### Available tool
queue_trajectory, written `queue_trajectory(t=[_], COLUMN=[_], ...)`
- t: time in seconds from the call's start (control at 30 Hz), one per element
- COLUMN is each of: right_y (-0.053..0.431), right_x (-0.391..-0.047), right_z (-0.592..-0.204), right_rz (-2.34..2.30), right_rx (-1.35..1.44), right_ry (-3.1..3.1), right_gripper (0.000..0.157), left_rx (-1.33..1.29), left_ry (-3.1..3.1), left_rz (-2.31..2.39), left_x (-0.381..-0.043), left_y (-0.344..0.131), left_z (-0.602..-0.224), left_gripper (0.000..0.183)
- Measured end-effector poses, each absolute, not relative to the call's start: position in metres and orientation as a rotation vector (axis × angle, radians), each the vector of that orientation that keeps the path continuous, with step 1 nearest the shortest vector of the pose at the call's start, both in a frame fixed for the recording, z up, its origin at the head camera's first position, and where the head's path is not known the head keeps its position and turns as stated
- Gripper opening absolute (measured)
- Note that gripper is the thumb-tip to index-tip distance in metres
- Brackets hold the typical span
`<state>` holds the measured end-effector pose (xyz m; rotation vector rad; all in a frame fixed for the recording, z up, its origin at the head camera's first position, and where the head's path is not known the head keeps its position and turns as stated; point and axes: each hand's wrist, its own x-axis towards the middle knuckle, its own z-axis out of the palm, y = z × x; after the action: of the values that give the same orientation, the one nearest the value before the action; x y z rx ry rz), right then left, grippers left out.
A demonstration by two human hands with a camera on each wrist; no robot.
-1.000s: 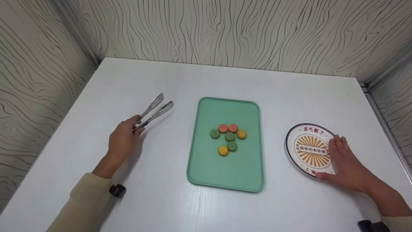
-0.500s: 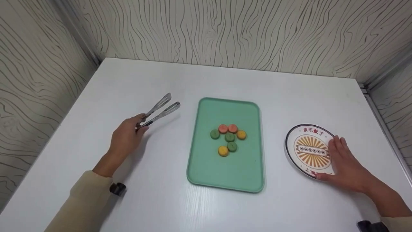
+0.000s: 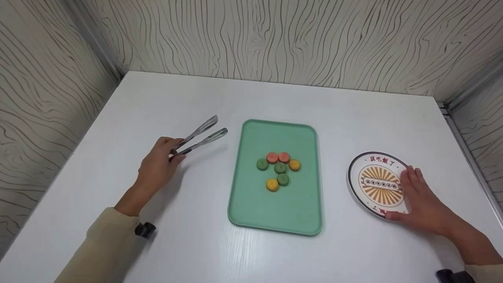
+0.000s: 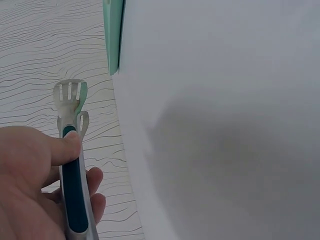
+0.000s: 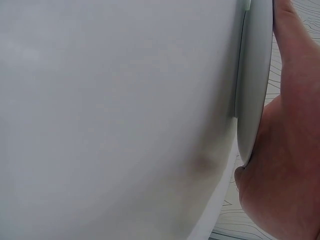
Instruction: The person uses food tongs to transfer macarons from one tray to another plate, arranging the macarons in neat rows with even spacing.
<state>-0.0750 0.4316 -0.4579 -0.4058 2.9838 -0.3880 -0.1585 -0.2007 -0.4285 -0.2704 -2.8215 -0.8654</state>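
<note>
My left hand [image 3: 158, 167] holds metal tongs [image 3: 204, 139] above the table, left of a green tray [image 3: 275, 214]. The tongs' slotted ends stand apart and point toward the tray, with nothing between them. In the left wrist view, my thumb lies on the dark blue handle strip [image 4: 74, 190], and fingers curl behind it. Several small round macaron-like pieces, pink [image 3: 272, 157], green [image 3: 283, 179] and yellow [image 3: 272, 184], lie grouped mid-tray. At the right, my right hand [image 3: 428, 206] touches the rim of a printed white plate [image 3: 381, 184], fingers fairly straight, thumb at its near edge.
The white table [image 3: 188, 243] carries the tray in the middle and the plate at the right. Wood-patterned panels [image 3: 275, 43] stand behind it and at both sides. Dark wrist cameras [image 3: 145, 230] sit at both cuffs.
My left hand has moved to the right with the tongs, bringing their ends closer to the tray's left edge. The right hand and plate stay in place.
</note>
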Motion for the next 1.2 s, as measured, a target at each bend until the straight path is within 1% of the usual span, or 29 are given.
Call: queue_trajectory(t=[0.77, 0.97, 1.2], right_y=[0.431, 0.432, 0.432], right_x=[-0.074, -0.074, -0.074], right_z=[-0.454, -0.456, -0.456], right_rz=[-0.386, -0.384, -0.388], right_rx=[-0.379, -0.407, -0.412], right_ry=[2.963, 2.983, 2.982], right_gripper=[0.119, 0.120, 0.120], left_rx=[-0.479, -0.533, -0.659], left_ry=[-2.863, -2.887, -2.912], left_rz=[-0.869, -0.893, -0.925], left_x=[-0.159, -0.160, -0.160], left_y=[-0.191, -0.188, -0.187], left_z=[-0.422, -0.421, -0.424], left_gripper=[0.037, 0.038, 0.040])
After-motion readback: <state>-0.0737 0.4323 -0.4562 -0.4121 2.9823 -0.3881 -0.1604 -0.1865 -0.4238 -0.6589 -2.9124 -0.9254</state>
